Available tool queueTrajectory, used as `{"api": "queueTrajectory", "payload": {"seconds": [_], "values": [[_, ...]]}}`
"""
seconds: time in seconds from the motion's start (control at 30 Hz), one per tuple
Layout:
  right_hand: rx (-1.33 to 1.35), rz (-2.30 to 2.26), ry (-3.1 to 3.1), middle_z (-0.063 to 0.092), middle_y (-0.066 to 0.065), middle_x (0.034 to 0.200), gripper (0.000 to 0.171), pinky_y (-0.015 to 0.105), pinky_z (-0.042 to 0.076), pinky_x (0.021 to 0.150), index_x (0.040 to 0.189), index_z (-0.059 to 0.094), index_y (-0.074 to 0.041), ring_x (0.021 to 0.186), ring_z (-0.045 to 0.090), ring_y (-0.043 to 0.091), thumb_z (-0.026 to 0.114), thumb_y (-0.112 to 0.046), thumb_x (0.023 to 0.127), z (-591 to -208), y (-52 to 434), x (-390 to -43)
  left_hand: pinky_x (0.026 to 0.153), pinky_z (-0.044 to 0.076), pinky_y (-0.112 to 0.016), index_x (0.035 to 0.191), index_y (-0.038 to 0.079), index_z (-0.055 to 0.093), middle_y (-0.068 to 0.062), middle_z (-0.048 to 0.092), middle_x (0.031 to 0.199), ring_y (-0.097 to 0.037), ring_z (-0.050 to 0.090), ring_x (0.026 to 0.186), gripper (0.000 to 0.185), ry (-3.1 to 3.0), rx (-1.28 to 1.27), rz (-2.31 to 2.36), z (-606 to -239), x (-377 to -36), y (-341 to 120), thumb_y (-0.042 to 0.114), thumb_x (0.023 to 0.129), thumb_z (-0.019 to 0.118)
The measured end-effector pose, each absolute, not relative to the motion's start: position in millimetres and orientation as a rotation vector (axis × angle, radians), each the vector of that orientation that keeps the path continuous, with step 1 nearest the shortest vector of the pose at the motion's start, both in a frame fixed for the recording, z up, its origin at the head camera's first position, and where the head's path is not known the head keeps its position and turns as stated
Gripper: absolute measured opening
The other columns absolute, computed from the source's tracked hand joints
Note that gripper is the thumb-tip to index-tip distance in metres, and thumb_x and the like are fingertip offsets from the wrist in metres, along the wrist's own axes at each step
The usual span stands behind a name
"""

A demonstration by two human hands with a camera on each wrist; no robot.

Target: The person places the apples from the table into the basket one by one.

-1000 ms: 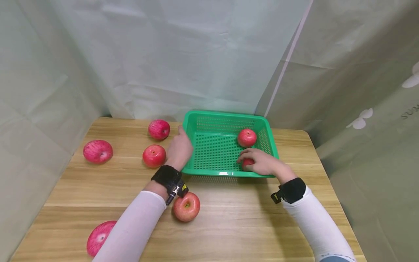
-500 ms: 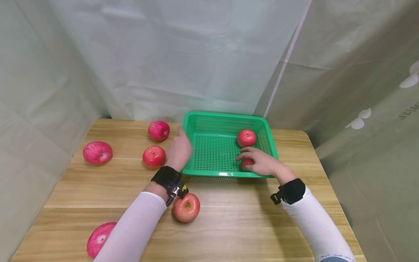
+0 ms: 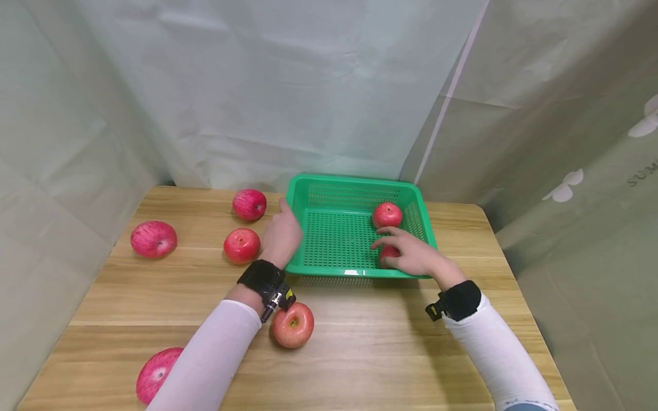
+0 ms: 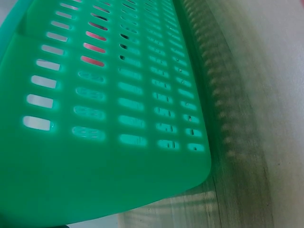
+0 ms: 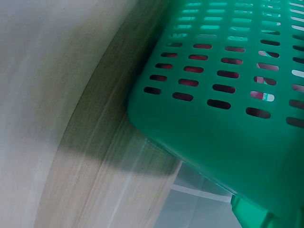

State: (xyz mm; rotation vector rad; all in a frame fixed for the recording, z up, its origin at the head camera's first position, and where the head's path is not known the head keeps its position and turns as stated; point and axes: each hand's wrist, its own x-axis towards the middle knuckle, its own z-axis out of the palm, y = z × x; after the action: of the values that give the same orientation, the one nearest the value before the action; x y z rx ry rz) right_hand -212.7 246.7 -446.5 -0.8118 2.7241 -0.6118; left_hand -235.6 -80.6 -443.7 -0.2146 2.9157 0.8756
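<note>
A green plastic basket (image 3: 329, 273) with slotted walls stands at the back of the table. My left hand (image 3: 281, 237) grips its left rim, with most fingers hidden from the head view. Inside the basket's front right corner, my right hand (image 3: 411, 253) reaches over the rim, its fingers spread above a red apple (image 3: 389, 255) that they partly cover. Another red apple (image 3: 388, 216) lies behind it in the basket. In both wrist views only the basket's outer wall (image 4: 95, 166) shows near the camera, with red glimpsed through the slots; neither hand is seen there.
Left of the basket lie a dark pink apple (image 3: 249, 204), a red apple (image 3: 242, 246) and a streaked apple (image 3: 153, 239). A paler apple (image 3: 293, 325) sits beside my left wrist. One more apple (image 3: 156, 374) is partly behind my left sleeve. Grey sheeting (image 3: 319, 103) surrounds the table (image 3: 370, 342).
The right hand's fingers have spread and lifted slightly from the front apple, which shows a little more. The left hand, the basket and the other apples stay in place.
</note>
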Motion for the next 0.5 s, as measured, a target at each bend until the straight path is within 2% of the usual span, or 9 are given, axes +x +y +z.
{"api": "queueTrajectory", "payload": {"seconds": [0.33, 0.5], "values": [[-0.82, -0.654, 2.759, 0.046, 0.013, 0.161, 0.034, 0.06, 0.04, 0.115, 0.131, 0.075, -0.015, 0.148, 0.041, 0.039, 0.071, -0.023, 0.098, -445.3, 247.5, -211.2, 0.076, 0.058, -0.053, 0.168, -0.004, 0.007, -0.027, 0.064, 0.106, -0.04, 0.07, 0.095, 0.065, 2.929, -0.193, 0.872, -443.2, -235.5, -81.5, 0.013, 0.111, 0.035], [-0.884, -0.757, 2.824, 0.058, 0.013, 0.151, 0.029, 0.058, 0.043, 0.113, 0.125, 0.077, -0.012, 0.141, 0.051, 0.036, 0.072, -0.023, 0.099, -443.3, 250.8, -211.3, 0.076, 0.058, -0.053, 0.168, -0.004, 0.007, -0.027, 0.064, 0.107, -0.04, 0.07, 0.095, 0.066, 2.929, -0.192, 0.874, -443.4, -235.8, -81.5, 0.013, 0.111, 0.036]]}}
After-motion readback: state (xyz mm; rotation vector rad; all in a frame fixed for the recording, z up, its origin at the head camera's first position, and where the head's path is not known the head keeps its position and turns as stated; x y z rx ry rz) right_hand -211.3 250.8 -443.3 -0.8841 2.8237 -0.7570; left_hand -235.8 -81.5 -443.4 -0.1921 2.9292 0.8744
